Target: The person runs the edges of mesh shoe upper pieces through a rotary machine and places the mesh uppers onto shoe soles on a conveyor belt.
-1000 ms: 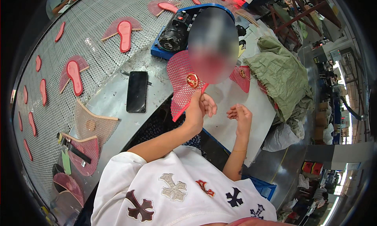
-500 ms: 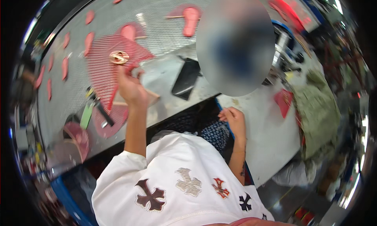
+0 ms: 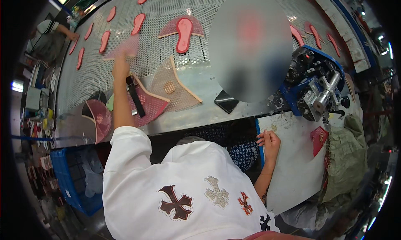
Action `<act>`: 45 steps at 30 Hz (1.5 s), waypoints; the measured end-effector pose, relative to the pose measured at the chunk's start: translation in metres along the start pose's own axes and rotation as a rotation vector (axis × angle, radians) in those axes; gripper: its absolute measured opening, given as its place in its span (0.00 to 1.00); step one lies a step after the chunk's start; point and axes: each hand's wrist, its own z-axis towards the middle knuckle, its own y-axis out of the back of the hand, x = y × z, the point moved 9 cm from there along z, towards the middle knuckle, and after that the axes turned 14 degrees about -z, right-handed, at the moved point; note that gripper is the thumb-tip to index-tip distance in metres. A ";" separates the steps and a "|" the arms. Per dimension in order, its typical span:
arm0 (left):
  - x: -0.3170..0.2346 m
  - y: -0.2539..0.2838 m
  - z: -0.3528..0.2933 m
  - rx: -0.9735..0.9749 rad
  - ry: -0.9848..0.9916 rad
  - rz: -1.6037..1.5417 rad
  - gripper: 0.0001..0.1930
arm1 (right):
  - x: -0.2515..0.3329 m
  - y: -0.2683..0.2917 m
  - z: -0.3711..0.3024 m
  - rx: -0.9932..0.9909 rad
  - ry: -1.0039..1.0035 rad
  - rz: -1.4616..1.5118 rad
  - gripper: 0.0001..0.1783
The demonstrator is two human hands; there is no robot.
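My left hand (image 3: 121, 65) reaches out over the perforated belt, its fingers smeared by motion. They appear closed on the lower edge of a pink mesh shoe upper (image 3: 125, 47), which is blurred too. Below that wrist lie a pink mesh upper (image 3: 155, 109) with a tan edge and a dark strap tool (image 3: 135, 99). Beside them rests a beige mesh upper (image 3: 171, 83) with a round patch. My right hand (image 3: 269, 142) hovers by the blue edge of the white table, fingers loosely bent and apart, holding nothing.
Pink shoe soles (image 3: 138, 24) are spread over the belt; one sole (image 3: 184, 35) lies on a pink mesh piece. A black phone (image 3: 226, 101) lies near a blue machine (image 3: 319, 85). Another person's hand (image 3: 74, 36) touches a sole at far left. A blue crate (image 3: 69, 177) stands below.
My left hand has moved forward and left across the belt with the pink mesh upper. The head view has turned, showing more of the blue machine. My right hand stays by the table edge.
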 end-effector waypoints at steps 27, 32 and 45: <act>-0.008 -0.099 0.165 -0.081 -0.003 0.006 0.36 | 0.004 0.005 -0.004 -0.183 -0.095 -0.087 0.19; -0.028 -0.104 0.175 -0.073 0.093 0.011 0.35 | 0.005 0.007 -0.010 -0.252 -0.127 -0.084 0.18; 0.012 -0.067 0.151 -0.117 -0.175 -0.164 0.26 | 0.001 -0.001 -0.005 -0.205 -0.113 -0.114 0.19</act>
